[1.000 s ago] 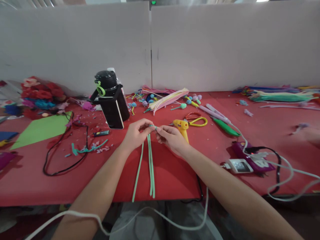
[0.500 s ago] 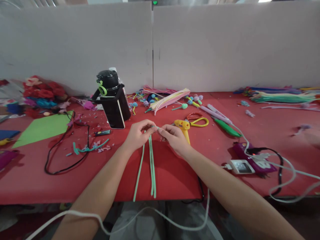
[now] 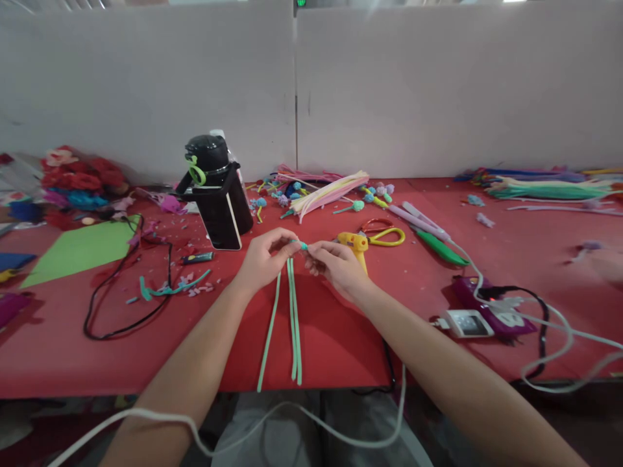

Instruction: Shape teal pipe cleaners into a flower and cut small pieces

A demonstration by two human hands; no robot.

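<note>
Between my fingertips is a small teal piece (image 3: 304, 246), pinched from both sides. My left hand (image 3: 267, 259) grips its left end with thumb and forefinger. From the right, my right hand (image 3: 339, 264) pinches the other end, its lower fingers curled. Several pale green pipe cleaners (image 3: 294, 324) lie on the red table below the hands, one of them (image 3: 269, 334) apart to the left. Their upper ends are near or under my left hand. A yellow glue gun (image 3: 357, 244) lies just beyond my right hand.
Behind stand a black bottle (image 3: 210, 155) and a black phone-like panel (image 3: 219, 220). Scissors (image 3: 389, 237), a lilac iron (image 3: 421, 222) and a purple power strip (image 3: 501, 311) are at right. A white cable (image 3: 350, 443) hangs across the front; green paper (image 3: 80, 253) lies left.
More of the teal piece shows between my fingertips. My left hand has shifted slightly left and up, and the camera view has moved a little.
</note>
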